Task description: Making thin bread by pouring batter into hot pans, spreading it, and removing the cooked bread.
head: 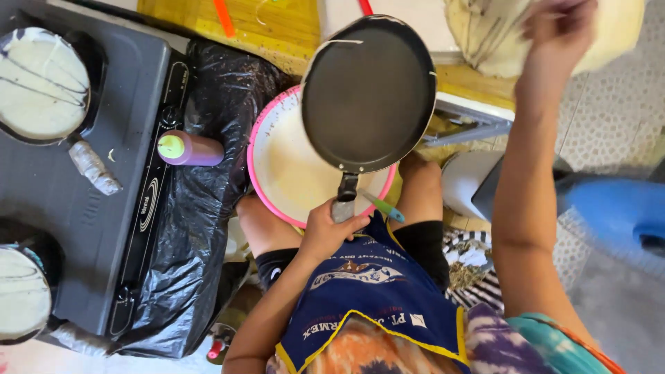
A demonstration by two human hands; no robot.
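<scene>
My left hand (331,230) grips the handle of a black round frying pan (367,93), held empty above a pink-rimmed bowl of pale batter (280,166) that rests between my knees. My right hand (557,24) is raised to the upper right, blurred, touching a thin pale crepe (609,28) on a stack of crepes there; whether its fingers pinch the crepe is hard to tell. A green-handled utensil (383,206) pokes out of the bowl near my left hand.
A dark two-burner stove (76,201) at left carries two pans with pale batter cooking (41,83) (21,294). A purple squeeze bottle with a yellow cap (188,149) lies on black plastic sheeting (208,228). A blue stool (616,208) sits at right.
</scene>
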